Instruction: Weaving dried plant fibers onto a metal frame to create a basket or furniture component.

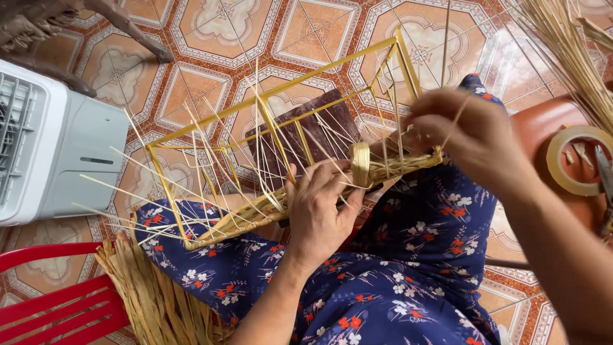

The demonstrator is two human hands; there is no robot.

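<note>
A yellow wire basket frame (211,124) rests across my lap, with pale straw strands (204,172) woven along its near rim and sticking out loose. My left hand (319,207) presses on the woven rim near the middle, its fingers next to a wrapped band of straw (361,163). My right hand (472,137) grips a straw strand at the frame's right corner, fingers closed around it. A dark brown block (319,131) sits under the frame.
A white fan or cooler unit (57,147) stands at left. A red plastic chair (57,297) is at lower left, beside a bundle of flat straw (153,297). A tape roll (571,160) lies on an orange stool at right, under more straw stalks (575,51).
</note>
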